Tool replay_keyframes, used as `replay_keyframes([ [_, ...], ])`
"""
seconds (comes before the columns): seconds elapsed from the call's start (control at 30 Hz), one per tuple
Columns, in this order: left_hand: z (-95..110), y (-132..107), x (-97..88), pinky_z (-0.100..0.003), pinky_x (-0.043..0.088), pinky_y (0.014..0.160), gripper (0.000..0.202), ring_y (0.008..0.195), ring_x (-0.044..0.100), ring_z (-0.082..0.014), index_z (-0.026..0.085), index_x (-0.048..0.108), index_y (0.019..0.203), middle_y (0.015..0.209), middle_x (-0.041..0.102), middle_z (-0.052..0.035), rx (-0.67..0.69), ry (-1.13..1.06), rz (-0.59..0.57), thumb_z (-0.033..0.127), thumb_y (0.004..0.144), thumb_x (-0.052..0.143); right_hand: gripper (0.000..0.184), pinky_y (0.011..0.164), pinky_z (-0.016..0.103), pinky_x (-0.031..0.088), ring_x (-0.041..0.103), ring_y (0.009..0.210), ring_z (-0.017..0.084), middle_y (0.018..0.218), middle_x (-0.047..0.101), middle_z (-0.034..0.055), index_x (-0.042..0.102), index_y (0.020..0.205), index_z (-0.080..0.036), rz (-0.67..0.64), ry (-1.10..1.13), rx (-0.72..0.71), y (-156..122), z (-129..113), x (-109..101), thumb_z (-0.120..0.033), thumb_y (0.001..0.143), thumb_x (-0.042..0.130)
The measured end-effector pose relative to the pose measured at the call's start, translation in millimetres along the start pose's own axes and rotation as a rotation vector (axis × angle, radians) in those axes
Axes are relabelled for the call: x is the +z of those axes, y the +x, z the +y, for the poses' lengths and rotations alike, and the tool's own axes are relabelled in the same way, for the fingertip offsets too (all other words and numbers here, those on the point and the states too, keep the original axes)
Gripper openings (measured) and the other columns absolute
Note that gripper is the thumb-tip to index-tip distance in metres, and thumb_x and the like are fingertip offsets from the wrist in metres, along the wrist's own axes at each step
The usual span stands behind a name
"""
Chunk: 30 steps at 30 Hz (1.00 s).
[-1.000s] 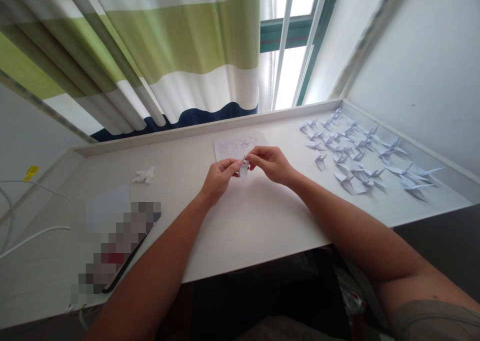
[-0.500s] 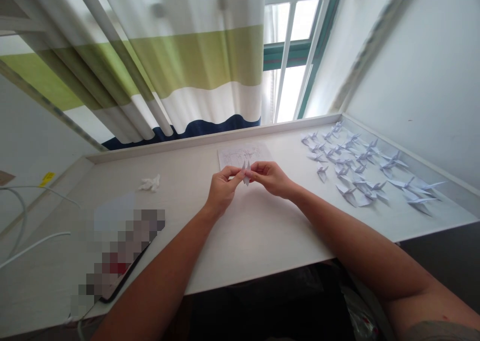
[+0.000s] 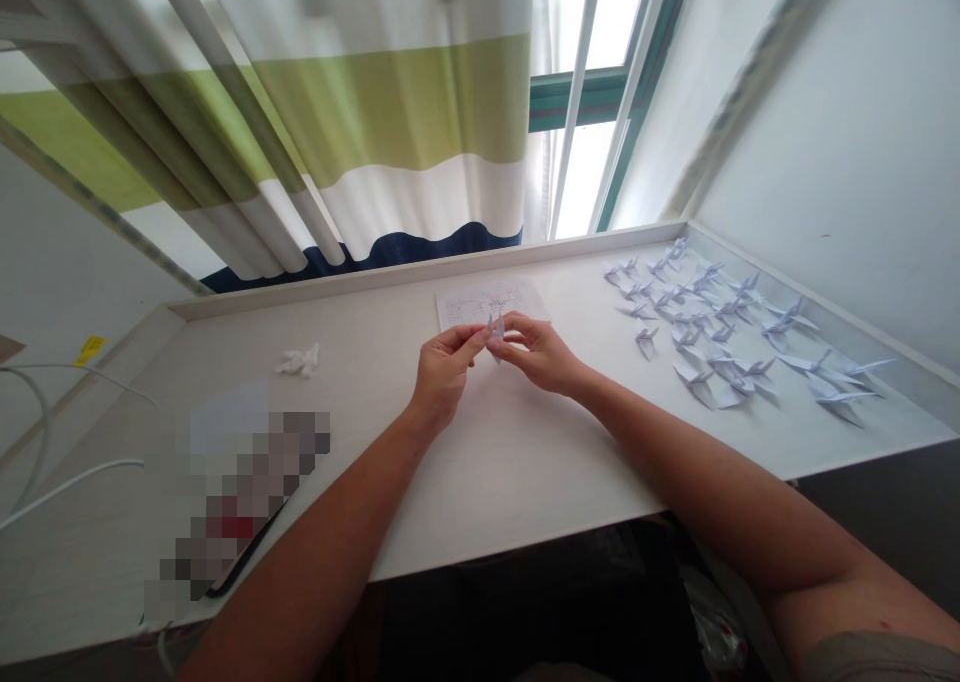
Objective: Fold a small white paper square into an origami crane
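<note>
Between my two hands, over the middle of the white table (image 3: 480,482), is a small folded white paper piece (image 3: 497,328) with two narrow points sticking upward. My left hand (image 3: 444,367) pinches its left side between thumb and fingers. My right hand (image 3: 544,355) grips its right side, fingers curled behind and thumb in front. Part of the folded paper is hidden by the fingertips. Just beyond the hands lies a flat sheet of paper (image 3: 469,302) with printing or writing on it. To the right stand several folded white paper cranes (image 3: 705,280) in loose rows.
A crumpled white tissue (image 3: 300,359) lies on the left. Nearer me on that side is a dark-edged flat object (image 3: 251,552), mostly blurred out by pixels. White cables (image 3: 82,480) cross the left edge. A raised rim (image 3: 360,277) runs along the back, below a striped curtain (image 3: 390,112).
My right fingers have shifted slightly up around the folded paper, whose two points stand a bit farther to the right. The view has tilted slightly; the other things lie unchanged.
</note>
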State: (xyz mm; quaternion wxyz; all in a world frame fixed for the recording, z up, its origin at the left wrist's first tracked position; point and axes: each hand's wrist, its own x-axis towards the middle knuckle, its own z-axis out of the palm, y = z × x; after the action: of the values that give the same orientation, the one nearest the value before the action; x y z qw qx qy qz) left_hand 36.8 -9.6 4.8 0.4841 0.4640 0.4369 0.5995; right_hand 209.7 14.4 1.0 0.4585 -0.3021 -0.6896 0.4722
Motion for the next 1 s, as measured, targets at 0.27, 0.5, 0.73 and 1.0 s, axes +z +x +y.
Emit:
replay_keyframes([
  [0.27, 6, -1, -1.9, -0.029, 0.045, 0.066, 0.021, 0.078, 0.064, -0.017, 0.021, 0.082, 0.081, 0.08, 0.077, -0.0039, -0.005, 0.049, -0.042, 0.039, 0.074, 0.089, 0.043, 0.092, 0.038, 0.053, 0.066, 0.093, 0.02, 0.091, 0.071, 0.0029, 0.07, 0.091, -0.022, -0.014, 0.106, 0.028, 0, -1, 3, -0.065, 0.092, 0.073],
  [0.5, 7, 5, -12.9, -0.03, 0.052, 0.075, 0.029, 0.086, 0.068, -0.0178, 0.022, 0.085, 0.099, 0.094, 0.08, -0.0053, 0.135, 0.109, -0.095, 0.041, 0.077, 0.091, 0.04, 0.084, 0.035, 0.05, 0.064, 0.079, 0.017, 0.076, 0.07, 0.0014, 0.069, 0.077, -0.02, 0.001, 0.205, 0.11, 0, -8, 0, -0.058, 0.084, 0.083],
  [0.73, 5, 10, -18.7, -0.028, 0.049, 0.07, 0.024, 0.081, 0.066, -0.0162, 0.024, 0.086, 0.089, 0.09, 0.081, -0.0041, 0.159, 0.083, -0.191, 0.044, 0.079, 0.093, 0.031, 0.082, 0.034, 0.048, 0.062, 0.076, 0.016, 0.072, 0.07, 0.001, 0.071, 0.074, -0.019, -0.041, 0.222, 0.135, 0, -12, -3, -0.046, 0.084, 0.082],
  [1.0, 3, 11, -20.0, -0.027, 0.047, 0.065, 0.024, 0.075, 0.064, -0.0145, 0.024, 0.086, 0.091, 0.084, 0.079, -0.003, 0.132, 0.07, -0.246, 0.045, 0.081, 0.091, 0.029, 0.083, 0.034, 0.048, 0.062, 0.076, 0.015, 0.072, 0.068, 0.0, 0.069, 0.074, -0.019, -0.107, 0.328, 0.177, 0, -11, -4, -0.043, 0.084, 0.082],
])
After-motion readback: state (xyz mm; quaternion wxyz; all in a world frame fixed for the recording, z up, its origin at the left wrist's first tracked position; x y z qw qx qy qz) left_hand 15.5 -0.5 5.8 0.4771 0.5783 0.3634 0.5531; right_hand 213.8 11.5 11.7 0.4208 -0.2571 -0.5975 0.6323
